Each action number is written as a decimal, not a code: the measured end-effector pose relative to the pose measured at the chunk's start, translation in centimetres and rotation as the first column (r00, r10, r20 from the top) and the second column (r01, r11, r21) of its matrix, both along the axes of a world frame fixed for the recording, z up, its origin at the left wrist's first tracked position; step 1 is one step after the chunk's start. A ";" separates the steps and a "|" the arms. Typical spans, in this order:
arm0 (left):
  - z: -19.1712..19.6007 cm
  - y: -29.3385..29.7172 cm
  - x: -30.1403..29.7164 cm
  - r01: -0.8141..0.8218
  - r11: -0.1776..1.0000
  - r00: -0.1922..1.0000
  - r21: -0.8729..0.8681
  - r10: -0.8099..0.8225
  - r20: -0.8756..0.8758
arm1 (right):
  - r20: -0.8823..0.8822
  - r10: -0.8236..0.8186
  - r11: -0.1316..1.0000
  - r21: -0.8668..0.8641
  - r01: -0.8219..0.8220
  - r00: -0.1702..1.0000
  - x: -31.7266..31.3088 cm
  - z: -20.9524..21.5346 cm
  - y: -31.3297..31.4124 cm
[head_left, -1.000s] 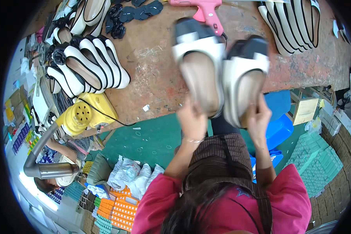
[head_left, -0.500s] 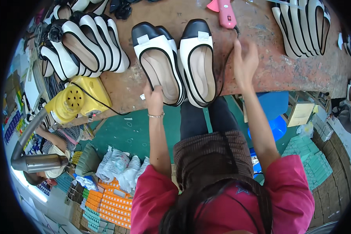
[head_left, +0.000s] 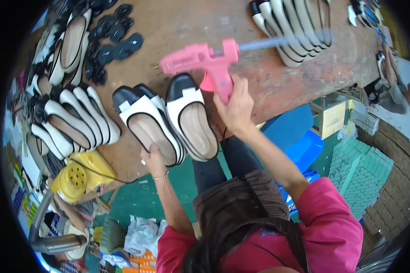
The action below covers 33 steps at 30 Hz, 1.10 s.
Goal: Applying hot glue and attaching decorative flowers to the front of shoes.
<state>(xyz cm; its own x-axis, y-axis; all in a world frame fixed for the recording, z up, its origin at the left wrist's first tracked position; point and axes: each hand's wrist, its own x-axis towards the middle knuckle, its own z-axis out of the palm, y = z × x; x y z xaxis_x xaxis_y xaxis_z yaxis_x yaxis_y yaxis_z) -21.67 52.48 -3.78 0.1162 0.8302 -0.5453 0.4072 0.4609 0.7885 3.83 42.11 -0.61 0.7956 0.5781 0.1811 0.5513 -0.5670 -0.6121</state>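
My right hand [head_left: 238, 108] is wrapped round the handle of a pink hot glue gun [head_left: 198, 59], held above the workbench. Its nozzle points left, and a long translucent glue stick [head_left: 278, 42] runs out of the back to the right. At the bench's near edge lie white ballet flats with black toe caps and black trim. My left hand [head_left: 155, 163] grips the heel of the left flat [head_left: 146, 125], thumb inside it. Beside it is the right flat [head_left: 193, 120], under the glue gun. Another flat's toe [head_left: 146, 92] shows partly hidden behind the left one.
Rows of similar shoes stand at the left [head_left: 79, 120] and far right [head_left: 296, 32]. Black rosette-like trimmings [head_left: 116, 50] lie at the far left of the workbench [head_left: 187, 22]. A yellow machine [head_left: 93, 170] with a metal pipe sits at the left edge. Two other people are nearby.
My right hand, empty before, has taken up the glue gun and brought it left over the flats. My left hand stays on the left flat's heel. The whole view has shifted and turned.
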 end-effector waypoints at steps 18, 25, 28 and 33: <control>1.2 -1.9 6.5 0.045 0.994 0.995 0.097 -0.036 -0.095 | -0.076 -0.415 0.910 -0.051 0.413 0.906 9.4 -3.3 -27.5; 1.6 -2.7 7.4 0.104 0.977 0.984 0.184 -0.075 -0.159 | 0.125 -0.412 0.880 -0.203 0.430 0.902 10.1 -5.0 -24.5; 1.7 -3.0 7.3 0.348 0.806 0.907 0.479 -0.159 -0.390 | 0.434 -0.339 0.868 -0.199 0.456 0.835 7.7 -2.4 -19.7; 2.3 -3.3 7.3 0.204 0.881 0.929 0.427 -0.036 -0.368 | -0.636 -0.085 0.995 -0.018 0.096 0.767 -1.7 0.5 -10.5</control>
<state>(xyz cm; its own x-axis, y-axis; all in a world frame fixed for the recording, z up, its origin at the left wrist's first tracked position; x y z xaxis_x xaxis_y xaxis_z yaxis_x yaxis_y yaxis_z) -14.41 49.22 -1.47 0.1086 0.9843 -0.1389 0.7157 0.0196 0.6981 2.11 31.60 -0.07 0.7805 0.4991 -0.3765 -0.0197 -0.5823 -0.8128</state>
